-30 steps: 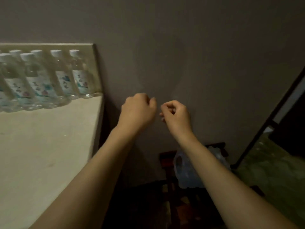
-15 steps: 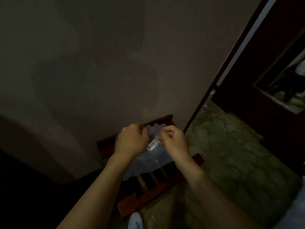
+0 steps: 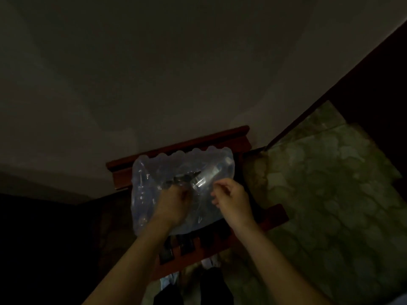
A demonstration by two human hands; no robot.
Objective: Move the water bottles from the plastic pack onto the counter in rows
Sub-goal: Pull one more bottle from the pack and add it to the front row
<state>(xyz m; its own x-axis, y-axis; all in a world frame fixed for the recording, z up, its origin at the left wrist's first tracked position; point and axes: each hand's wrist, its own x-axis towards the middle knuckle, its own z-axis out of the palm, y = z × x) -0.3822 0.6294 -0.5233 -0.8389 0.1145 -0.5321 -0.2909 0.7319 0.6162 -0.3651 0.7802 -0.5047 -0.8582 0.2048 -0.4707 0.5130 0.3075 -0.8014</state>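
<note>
Dim room: a clear plastic pack lies on a dark red wooden slatted rack against a plain grey wall.

The rack stands low on a mottled green stone-patterned floor, with a dark door frame rising at the right. The pack is a crumpled, translucent, bluish film, scalloped along its far edge, with a dark torn opening near its middle. At least one water bottle shows through the film at the far right, lying on its side; the light is too poor to count how many others remain. Two bare hands reach down onto the pack. The left hand is curled with its fingers pushed into the torn opening, gripping the film. The right hand hovers just beside it with fingers loosely bent; whether it pinches the film cannot be told.
</note>
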